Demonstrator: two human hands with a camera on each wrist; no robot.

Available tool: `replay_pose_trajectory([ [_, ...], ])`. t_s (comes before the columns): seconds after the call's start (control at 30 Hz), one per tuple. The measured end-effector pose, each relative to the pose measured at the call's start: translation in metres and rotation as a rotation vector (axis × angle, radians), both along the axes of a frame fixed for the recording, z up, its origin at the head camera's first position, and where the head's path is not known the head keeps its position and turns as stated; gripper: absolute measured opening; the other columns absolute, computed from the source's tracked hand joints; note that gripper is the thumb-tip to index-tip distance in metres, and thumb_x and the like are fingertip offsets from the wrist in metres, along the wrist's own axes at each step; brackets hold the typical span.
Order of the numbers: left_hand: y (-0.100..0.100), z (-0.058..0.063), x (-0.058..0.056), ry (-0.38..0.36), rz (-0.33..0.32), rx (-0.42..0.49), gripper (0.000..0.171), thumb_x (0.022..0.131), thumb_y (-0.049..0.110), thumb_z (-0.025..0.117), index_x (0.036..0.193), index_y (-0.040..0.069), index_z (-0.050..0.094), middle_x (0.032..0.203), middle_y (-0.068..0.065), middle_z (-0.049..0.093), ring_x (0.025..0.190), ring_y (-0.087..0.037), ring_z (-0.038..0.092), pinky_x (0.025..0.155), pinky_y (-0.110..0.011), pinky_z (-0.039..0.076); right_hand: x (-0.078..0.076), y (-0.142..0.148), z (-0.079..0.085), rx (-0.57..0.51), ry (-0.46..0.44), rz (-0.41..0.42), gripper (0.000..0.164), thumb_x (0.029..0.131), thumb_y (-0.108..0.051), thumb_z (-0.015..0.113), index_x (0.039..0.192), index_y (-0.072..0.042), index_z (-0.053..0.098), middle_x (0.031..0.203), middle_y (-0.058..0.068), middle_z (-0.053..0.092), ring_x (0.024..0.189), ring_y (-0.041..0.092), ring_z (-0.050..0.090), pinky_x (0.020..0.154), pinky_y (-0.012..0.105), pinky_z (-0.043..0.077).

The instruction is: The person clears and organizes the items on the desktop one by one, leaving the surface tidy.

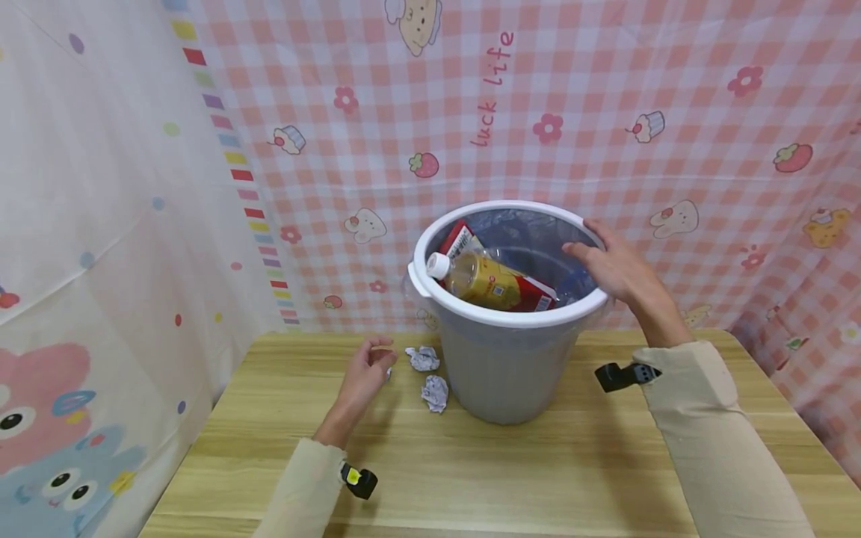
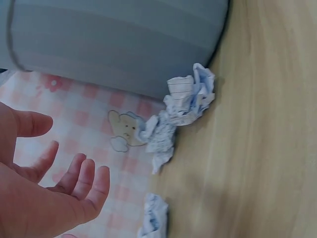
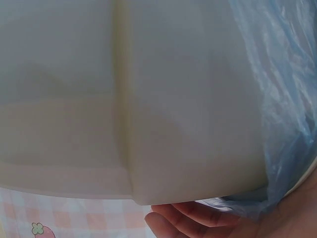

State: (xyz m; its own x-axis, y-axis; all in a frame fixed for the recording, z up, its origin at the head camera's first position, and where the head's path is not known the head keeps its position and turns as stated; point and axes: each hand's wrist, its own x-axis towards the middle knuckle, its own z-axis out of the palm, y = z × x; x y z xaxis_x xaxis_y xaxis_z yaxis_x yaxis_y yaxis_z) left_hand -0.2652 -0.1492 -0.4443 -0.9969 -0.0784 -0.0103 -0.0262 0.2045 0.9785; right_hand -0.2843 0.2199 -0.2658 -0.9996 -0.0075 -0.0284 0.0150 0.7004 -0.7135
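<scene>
A grey trash can (image 1: 507, 373) with a white rim stands on the table, lined with a translucent bluish bag (image 3: 290, 94). My right hand (image 1: 615, 265) grips its rim on the right, thumb over the inside and fingers outside. To the left of the can, my left hand (image 1: 363, 377) hovers with loosely bent fingers and nothing in them. One crumpled paper ball (image 1: 422, 359) and a second paper ball (image 1: 434, 393) lie beside the can's base. A third paper ball (image 2: 154, 218) is mostly hidden behind my left hand in the head view.
Inside the can, a plastic bottle (image 1: 487, 280) with a white cap and yellow label lies among red packaging (image 1: 461, 237). The wooden table (image 1: 444, 478) ends at a pink checked curtain (image 1: 605, 172) behind. A white patterned curtain (image 1: 121, 246) hangs at the left.
</scene>
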Motion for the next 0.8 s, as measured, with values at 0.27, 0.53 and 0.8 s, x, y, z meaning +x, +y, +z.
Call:
replay_pose_trajectory([
  [0.27, 0.010, -0.011, 0.007, -0.042, -0.045, -0.006, 0.032, 0.094, 0.008, 0.056, 0.125, 0.000, 0.054, 0.105, -0.017, 0.065, 0.085, -0.018, 0.057, 0.071, -0.030, 0.048, 0.001, 0.000, 0.000, -0.005, 0.001, 0.002, 0.084, 0.097, -0.061, 0.041, 0.160, -0.021, 0.003, 0.158, 0.031, 0.018, 0.136, 0.052, 0.032, 0.109, 0.066, 0.028],
  [0.53, 0.017, -0.040, 0.007, -0.053, -0.086, 0.043, 0.039, 0.091, 0.007, 0.057, 0.128, -0.003, 0.049, 0.103, -0.017, 0.065, 0.078, -0.017, 0.055, 0.064, -0.027, 0.046, 0.000, 0.000, 0.000, -0.006, 0.000, 0.003, 0.084, 0.097, -0.060, 0.041, 0.160, -0.021, 0.003, 0.158, 0.031, 0.017, 0.137, 0.053, 0.031, 0.109, 0.066, 0.027],
  [0.8, 0.023, -0.050, 0.007, -0.097, -0.151, 0.019, 0.045, 0.091, 0.012, 0.063, 0.132, 0.004, 0.049, 0.117, -0.021, 0.063, 0.100, -0.028, 0.060, 0.079, -0.034, 0.047, 0.000, 0.000, 0.000, -0.011, -0.004, 0.000, 0.083, 0.098, -0.060, 0.041, 0.160, -0.022, 0.002, 0.158, 0.031, 0.019, 0.135, 0.052, 0.034, 0.108, 0.067, 0.029],
])
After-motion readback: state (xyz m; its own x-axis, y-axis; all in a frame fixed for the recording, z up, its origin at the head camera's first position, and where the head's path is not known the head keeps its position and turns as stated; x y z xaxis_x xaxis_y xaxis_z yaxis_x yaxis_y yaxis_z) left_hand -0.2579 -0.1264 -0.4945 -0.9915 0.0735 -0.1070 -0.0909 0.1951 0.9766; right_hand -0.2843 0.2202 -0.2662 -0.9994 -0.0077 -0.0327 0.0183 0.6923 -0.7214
